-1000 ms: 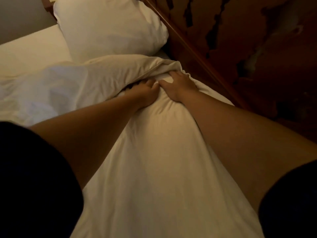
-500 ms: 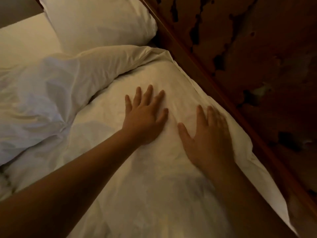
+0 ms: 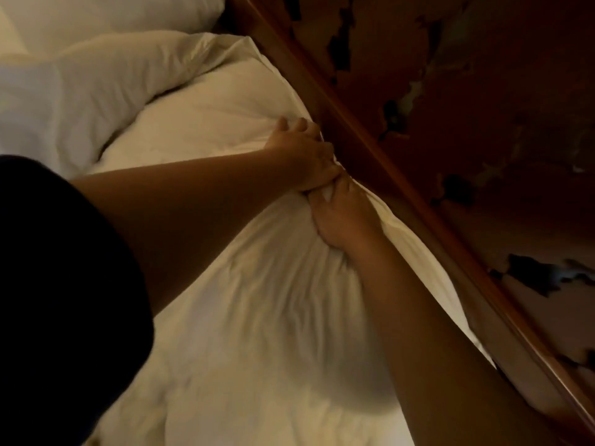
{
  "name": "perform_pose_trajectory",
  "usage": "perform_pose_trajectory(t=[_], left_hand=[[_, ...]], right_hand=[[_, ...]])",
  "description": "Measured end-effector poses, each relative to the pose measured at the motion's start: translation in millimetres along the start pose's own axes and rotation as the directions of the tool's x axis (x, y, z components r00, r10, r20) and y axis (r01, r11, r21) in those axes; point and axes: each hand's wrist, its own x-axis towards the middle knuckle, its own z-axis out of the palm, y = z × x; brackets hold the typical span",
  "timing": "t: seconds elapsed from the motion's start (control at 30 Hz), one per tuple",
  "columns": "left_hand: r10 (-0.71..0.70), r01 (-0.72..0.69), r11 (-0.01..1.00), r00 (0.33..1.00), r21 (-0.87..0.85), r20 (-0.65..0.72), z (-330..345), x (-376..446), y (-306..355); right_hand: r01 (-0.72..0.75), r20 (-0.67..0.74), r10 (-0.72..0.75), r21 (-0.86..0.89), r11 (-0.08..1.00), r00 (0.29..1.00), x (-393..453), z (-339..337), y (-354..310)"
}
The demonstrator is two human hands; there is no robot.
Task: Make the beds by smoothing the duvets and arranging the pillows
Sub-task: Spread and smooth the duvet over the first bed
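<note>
Fingers (image 3: 301, 125) of the left hand (image 3: 302, 152) curled down into white cloth, bunching the duvet (image 3: 273, 300) at its edge. Fingers of the right hand (image 3: 341, 217) curled likewise, gripping a fold of the same cloth just below, knuckles touching the left hand. Both hands set at the side of the bed, right against the wooden rail (image 3: 380, 162). Creases fanning out from the two grips across the duvet toward the near side, so the cloth looks pulled taut here rather than lying flat.

Judged from this: smoothing under way but far from done. Near stretch of duvet spread over the mattress, though wrinkled. Farther up, a thick rumpled roll of duvet (image 3: 106, 88) heaped across the bed, not yet drawn flat. Beyond it a pillow (image 3: 112, 14) at the head of the bed, only partly in view; whether squared up or not, cannot tell. Left to do, probably: settle this edge, pull out the heaped part, arrange the pillow. Any other bed out of view.

Edges and room: duvet's side edge running along the rail, with only a narrow dark gap between mattress and wood, so little space for knuckles there. Patterned dark floor (image 3: 499, 123) past the rail. Open room mostly toward the left, over the bed. Dark sleeve (image 3: 64, 284) covering the lower left of the view.
</note>
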Motion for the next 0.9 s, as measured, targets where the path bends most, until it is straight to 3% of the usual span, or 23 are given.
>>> perform_pose_trajectory(t=[0.17,0.27,0.43,0.57,0.67,0.8,0.83,0.9], left_hand=[[-0.089,0.087,0.995,0.994,0.045,0.059,7.3,-6.8,37.9],[-0.042,0.041,0.997,0.999,0.065,0.009,15.9,-25.6,49.2],[0.159,-0.156,0.987,0.983,0.040,-0.088,28.2,-52.8,66.5],[0.128,-0.127,0.992,0.991,0.018,-0.045,32.7,-75.2,97.8],[0.095,-0.095,0.995,0.995,-0.032,-0.018,32.0,-102.6,132.0],[0.157,-0.166,0.983,0.980,-0.073,-0.122,51.4,-167.0,172.2],[0.179,-0.191,0.980,0.967,-0.050,-0.182,61.3,-185.9,180.5],[0.225,-0.235,0.972,0.943,-0.011,-0.245,83.9,-222.1,194.5]], right_hand=[[-0.001,-0.113,-0.016,-0.155,0.988,0.993,-75.3,-13.1,14.2],[-0.119,-0.189,0.079,-0.212,0.970,0.979,-133.9,-17.4,37.8],[-0.310,-0.110,0.305,-0.032,0.950,0.946,-170.8,-12.4,84.7],[-0.311,-0.110,0.322,0.113,0.944,0.940,-151.1,-6.6,99.9],[-0.224,-0.154,0.240,0.118,0.968,0.958,-157.5,-11.2,108.0],[0.207,-0.398,-0.164,0.067,0.976,0.903,-219.4,9.8,132.3],[0.231,-0.388,-0.198,0.041,0.972,0.900,-237.6,21.2,144.5],[0.118,-0.352,-0.104,0.018,0.993,0.930,-269.2,41.9,173.5]])
